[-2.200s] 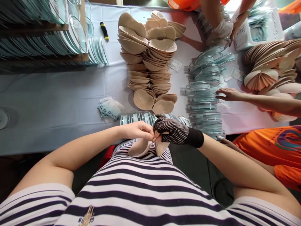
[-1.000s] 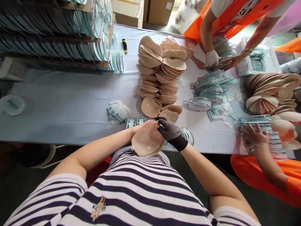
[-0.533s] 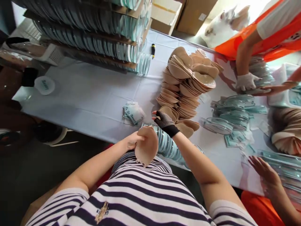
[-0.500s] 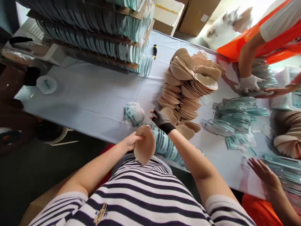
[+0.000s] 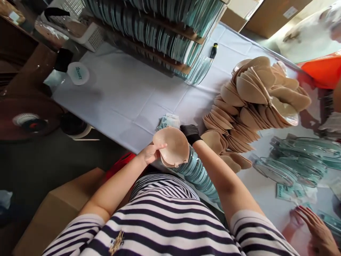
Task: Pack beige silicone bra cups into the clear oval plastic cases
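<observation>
The person's bare left hand (image 5: 150,153) grips a beige bra cup pair (image 5: 171,147) by its left edge, thumb on the inner face, holding it up over the near edge of the desk (image 5: 128,96), with a small clasp showing at its lower rim. The right hand (image 5: 189,131), in a dark dotted glove, lies mostly hidden behind the cup, beside a small pack of white and teal leaflets (image 5: 167,121); whether it is closed on anything cannot be told. The script printed on the leaflets is too small to read.

Below the cup, a row of clear plastic cases (image 5: 198,173) leans along the desk edge. To the right rises a pile of beige cups (image 5: 253,103). A round white lid (image 5: 78,73) at the far left of the desk carries teal cursive writing, too blurred to make out. Stacked clear cases (image 5: 165,32) fill cardboard shelves at the back, with a black and yellow tool (image 5: 213,50) beside them. Another person's hand (image 5: 317,227) rests flat at the lower right.
</observation>
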{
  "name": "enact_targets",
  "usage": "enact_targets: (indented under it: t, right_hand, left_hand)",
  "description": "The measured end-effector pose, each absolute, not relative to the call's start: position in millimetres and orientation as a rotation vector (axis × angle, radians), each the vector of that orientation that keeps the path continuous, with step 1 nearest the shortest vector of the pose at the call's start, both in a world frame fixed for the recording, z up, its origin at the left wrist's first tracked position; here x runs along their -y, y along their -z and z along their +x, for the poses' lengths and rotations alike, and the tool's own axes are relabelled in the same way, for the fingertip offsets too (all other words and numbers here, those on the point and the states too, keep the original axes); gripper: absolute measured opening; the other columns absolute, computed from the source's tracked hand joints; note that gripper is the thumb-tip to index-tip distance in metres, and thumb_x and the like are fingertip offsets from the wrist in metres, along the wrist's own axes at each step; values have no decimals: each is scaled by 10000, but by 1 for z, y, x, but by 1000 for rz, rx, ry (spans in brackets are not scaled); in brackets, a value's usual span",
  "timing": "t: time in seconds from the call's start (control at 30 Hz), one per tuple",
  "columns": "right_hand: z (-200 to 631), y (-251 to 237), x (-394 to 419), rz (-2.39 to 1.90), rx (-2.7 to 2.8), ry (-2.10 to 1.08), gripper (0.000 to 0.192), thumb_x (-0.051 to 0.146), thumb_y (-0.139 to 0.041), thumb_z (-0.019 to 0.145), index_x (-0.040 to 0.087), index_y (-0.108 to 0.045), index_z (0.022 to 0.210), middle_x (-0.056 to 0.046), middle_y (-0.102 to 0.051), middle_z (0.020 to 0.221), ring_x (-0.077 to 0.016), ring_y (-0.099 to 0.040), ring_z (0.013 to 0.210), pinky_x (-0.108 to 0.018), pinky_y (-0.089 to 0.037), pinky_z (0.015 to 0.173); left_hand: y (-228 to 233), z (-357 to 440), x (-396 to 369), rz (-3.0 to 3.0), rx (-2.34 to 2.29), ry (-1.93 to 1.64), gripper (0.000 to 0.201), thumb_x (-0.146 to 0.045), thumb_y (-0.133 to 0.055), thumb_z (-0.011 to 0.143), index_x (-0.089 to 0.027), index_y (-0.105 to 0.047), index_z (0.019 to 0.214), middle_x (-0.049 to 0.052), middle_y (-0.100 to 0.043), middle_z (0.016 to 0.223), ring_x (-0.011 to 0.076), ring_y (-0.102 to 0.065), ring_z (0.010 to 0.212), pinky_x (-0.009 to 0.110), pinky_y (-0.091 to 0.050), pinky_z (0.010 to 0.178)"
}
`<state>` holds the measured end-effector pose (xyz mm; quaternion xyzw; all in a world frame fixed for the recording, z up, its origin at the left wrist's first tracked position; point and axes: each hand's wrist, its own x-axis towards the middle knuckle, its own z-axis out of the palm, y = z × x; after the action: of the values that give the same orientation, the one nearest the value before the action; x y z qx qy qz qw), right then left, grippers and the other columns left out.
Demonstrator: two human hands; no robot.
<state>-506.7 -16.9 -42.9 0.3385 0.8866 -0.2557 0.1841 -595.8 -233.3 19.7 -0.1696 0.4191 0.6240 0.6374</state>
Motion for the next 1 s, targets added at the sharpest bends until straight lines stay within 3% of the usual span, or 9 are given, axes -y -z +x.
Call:
enact_targets:
  t: [0.13, 0.23, 0.3, 0.43, 0.57, 0.63, 0.73, 0.8, 1.0]
  right_hand:
    - [-454, -24, 9, 1352, -2559, 966, 425, 397, -355, 972, 119, -674, 1013, -122, -727, 974, -231, -656, 862, -311, -484, 738]
    - [-410, -74, 25, 1513, -2437, 1858, 395, 496, -496, 919, 158, -672, 1021, -51, -718, 946, -198, -648, 799, -285, -511, 689]
    - [-394, -89, 45, 1408, -2358, 2091, 367, 494, -579, 876, 184, -676, 1047, -57, -715, 1055, -223, -664, 911, -319, -539, 766]
    - [-386, -77, 75, 1382, -2676, 1530, 274, 420, -585, 867, 167, -688, 896, -143, -641, 1281, -290, -602, 1166, -406, -495, 970]
    - [-373, -66, 89, 1481, -2690, 854, 227, 369, -613, 852, 154, -674, 895, -183, -684, 1122, -301, -664, 991, -399, -527, 859]
    - [-361, -69, 95, 1539, -2700, 843, 357, 371, -649, 833, 161, -639, 1121, -163, -682, 1158, -302, -667, 1010, -397, -535, 861]
    - [-344, -73, 102, 1702, -2741, 1002, 705, 382, -636, 847, 162, -378, 1465, -161, -567, 1403, -310, -641, 1144, -419, -543, 914]
    - [-334, -73, 104, 1797, -2699, 1032, 670, 358, -541, 904, 157, -327, 1506, -154, -546, 1436, -316, -632, 1181, -440, -545, 929]
    - [-315, -70, 109, 1832, -2565, 1067, 505, 258, -441, 927, 163, -484, 1421, -148, -652, 1308, -318, -643, 1177, -464, -533, 966]
  left_hand:
    - [-22, -600, 221, -366, -828, -1445, 560, -250, -807, 702, -143, -632, 1223, 149, -731, 1145, 326, -622, 1202, 474, -424, 1110]
    - [-25, -592, 207, -288, -754, -1427, 643, -406, -824, 703, -177, -610, 1264, 140, -702, 1224, 329, -578, 1264, 471, -407, 1119]
    - [-30, -581, 197, -199, -695, -1392, 737, -556, -807, 685, -188, -602, 1289, 151, -679, 1267, 346, -562, 1278, 478, -424, 1096]
    - [-39, -553, 177, -88, -565, -1280, 953, -828, -670, 617, -169, -603, 1302, 188, -682, 1239, 380, -608, 1197, 512, -473, 1012]
    - [-36, -525, 164, -229, -627, -1210, 965, -924, -500, 642, -146, -658, 1189, 156, -748, 987, 326, -704, 904, 521, -513, 924]
    - [-33, -513, 159, -296, -656, -1162, 975, -942, -411, 674, -130, -674, 1146, 148, -747, 924, 320, -700, 832, 528, -518, 894]
    - [-34, -495, 154, -333, -672, -1135, 958, -943, -397, 680, -146, -681, 1127, 155, -744, 958, 360, -687, 935, 537, -516, 894]
    - [-36, -483, 153, -333, -701, -1124, 965, -964, -418, 634, -173, -679, 1121, 160, -741, 1000, 383, -667, 1024, 550, -517, 903]
    - [-36, -453, 159, -210, -747, -1181, 921, -912, -529, 627, -140, -674, 1107, 188, -742, 1015, 386, -684, 1018, 541, -539, 888]
